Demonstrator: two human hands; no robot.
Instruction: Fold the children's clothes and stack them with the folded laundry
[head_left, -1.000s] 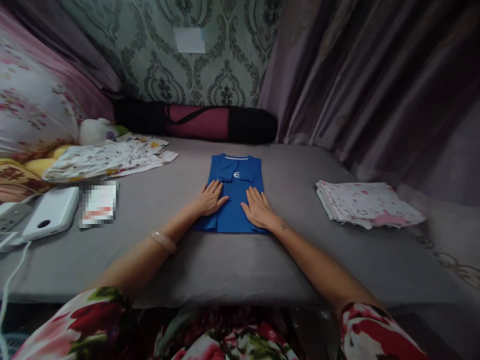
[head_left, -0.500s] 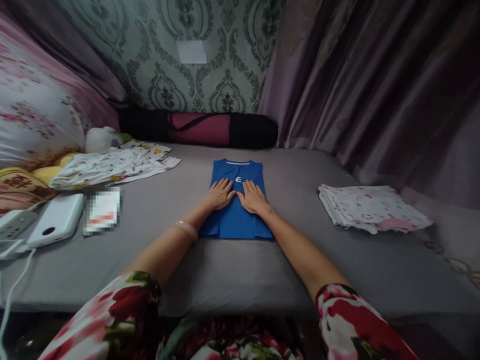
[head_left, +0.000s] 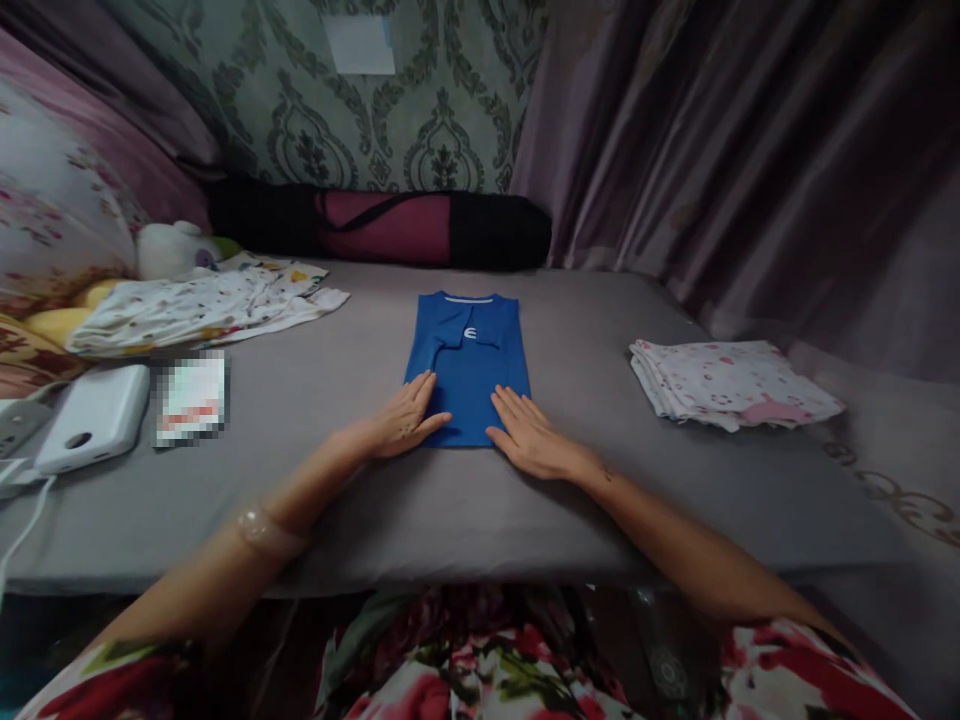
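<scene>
Grey bed (head_left: 480, 520), sheet smooth. Far edge: black-and-maroon rolled bag (head_left: 390, 225) against the wallpaper. Left side: spotted garment (head_left: 202, 305) lying loose, white plush toy (head_left: 169, 250) behind it, white power bank (head_left: 94, 415) with a cable, blurred card (head_left: 190, 397) just beside it. Right side: folded floral stack (head_left: 731, 385), well apart from the centre, curtain (head_left: 750, 150) behind. Nothing lies between hands and shirt.

Blue shirt (head_left: 469, 350) sits mid-bed, folded into a narrow rectangle, collar away from the person (white logo facing up). Left hand (head_left: 401, 425) flat, palm down, fingers extended, tips on the shirt's near left corner. Right hand (head_left: 532, 440) likewise flat and spread at the near right corner, partly on the sheet. Neither grips anything. Pale bracelet (head_left: 266, 530) on left wrist.
</scene>
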